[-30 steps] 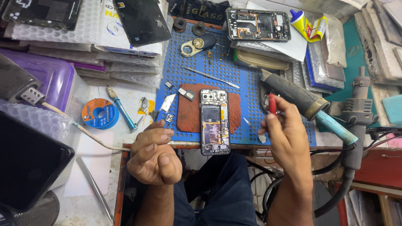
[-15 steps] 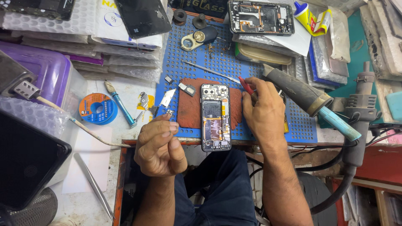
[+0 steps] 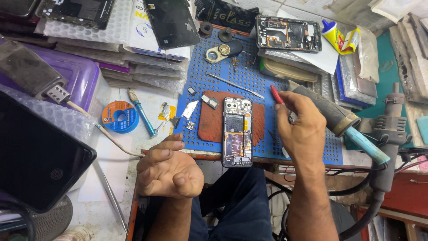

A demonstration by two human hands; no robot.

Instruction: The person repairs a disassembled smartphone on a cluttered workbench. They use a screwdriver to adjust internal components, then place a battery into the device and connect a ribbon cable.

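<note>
An opened phone (image 3: 237, 132) with its back cover off lies on a brown pad (image 3: 211, 120) on the blue perforated mat (image 3: 209, 85), its lower end past the bench edge. My right hand (image 3: 304, 129) is just right of the phone and grips a red-handled tool (image 3: 277, 95) that points up and left. My left hand (image 3: 167, 168) rests at the bench edge, left of the phone, palm up, fingers loosely curled and holding nothing. Small metal shields and parts (image 3: 189, 111) lie on the mat left of the pad.
A hot-air gun (image 3: 388, 134) and a thick dark tool handle with a blue tip (image 3: 334, 117) lie to the right. Another opened phone (image 3: 287, 32), a glue tube (image 3: 333, 34), a loupe (image 3: 220, 51), metal tweezers (image 3: 236, 85), a solder-wick reel (image 3: 119, 116) and a dark tablet (image 3: 35, 158) surround the mat.
My right hand, still gripping the red-handled tool, moved from right of the mat onto the phone's upper right, then back off to its right. The left hand opened slightly.
</note>
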